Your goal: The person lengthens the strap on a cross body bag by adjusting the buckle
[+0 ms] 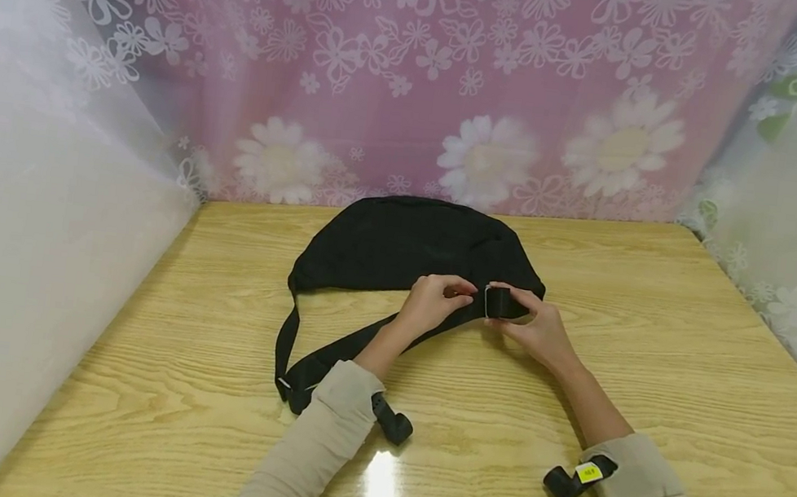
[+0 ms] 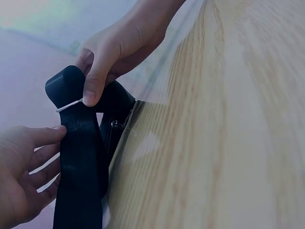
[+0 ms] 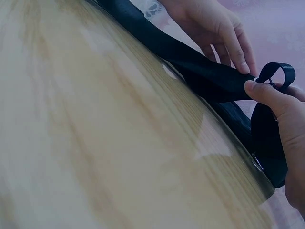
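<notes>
Loosely bent and held apart, the fingers of the left hand (image 1: 432, 302) touch the edge of a black strap (image 2: 78, 157). Just right of those fingertips, the right hand (image 1: 540, 330) pinches a thin pale buckle (image 2: 69, 106) between thumb and fingers, with 1 short loop of strap bulging there. Beyond the fingers of the 2 hands, a black bag (image 1: 414, 242) lies on the wood-grain table (image 1: 174, 338). Leftward and nearer the person than the fingers, the strap bends round at a 2nd pale fitting (image 1: 284, 384). Farther off than the bag rises a pink floral backdrop (image 1: 386, 99).
</notes>
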### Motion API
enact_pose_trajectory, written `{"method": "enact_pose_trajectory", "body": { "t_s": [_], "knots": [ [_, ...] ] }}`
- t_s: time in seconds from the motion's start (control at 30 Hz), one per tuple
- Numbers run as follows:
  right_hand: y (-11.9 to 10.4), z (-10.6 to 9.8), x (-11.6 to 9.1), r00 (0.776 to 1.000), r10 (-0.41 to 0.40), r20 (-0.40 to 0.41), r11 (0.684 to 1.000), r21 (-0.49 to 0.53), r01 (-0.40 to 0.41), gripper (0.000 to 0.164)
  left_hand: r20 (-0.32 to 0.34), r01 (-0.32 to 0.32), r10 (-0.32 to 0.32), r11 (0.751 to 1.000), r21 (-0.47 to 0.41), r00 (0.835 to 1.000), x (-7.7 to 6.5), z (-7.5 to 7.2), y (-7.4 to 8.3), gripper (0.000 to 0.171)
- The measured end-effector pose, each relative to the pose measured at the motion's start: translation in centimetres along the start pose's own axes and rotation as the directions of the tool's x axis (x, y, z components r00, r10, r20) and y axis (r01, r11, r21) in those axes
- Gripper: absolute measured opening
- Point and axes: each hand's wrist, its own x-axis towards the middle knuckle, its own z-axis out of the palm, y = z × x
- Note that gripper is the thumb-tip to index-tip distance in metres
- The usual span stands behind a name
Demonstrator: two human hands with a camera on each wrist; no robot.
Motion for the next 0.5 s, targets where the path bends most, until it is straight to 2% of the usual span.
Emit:
{"method": "enact_pose_trajectory", "body": {
  "t_s": [0.03,0.23,0.37,0.5],
  "knots": [
    [0.58,0.11,-0.06,1.000,0.003,0.000,1.000,0.000,-0.003,0.053,0.006,0.009,-0.009,1.000,0.002,1.000,-0.08,-0.05,-0.12,0.016],
    [0.56,0.12,-0.07,1.000,0.031,-0.003,0.999,-0.006,-0.031,0.053,0.023,0.050,-0.051,0.999,0.014,0.998,-0.61,-0.40,-0.66,0.016],
    [0.47,0.11,-0.07,0.999,0.044,-0.004,0.999,-0.018,-0.044,0.053,0.011,0.049,-0.049,0.999,0.022,0.999,-0.69,-0.49,-0.73,0.015],
    [-0.34,-0.02,0.01,1.000,0.022,-0.005,1.000,-0.014,-0.022,0.052,0.005,0.036,-0.036,0.999,0.028,0.999,-0.42,-0.52,-0.41,0.015]
  ]
}}
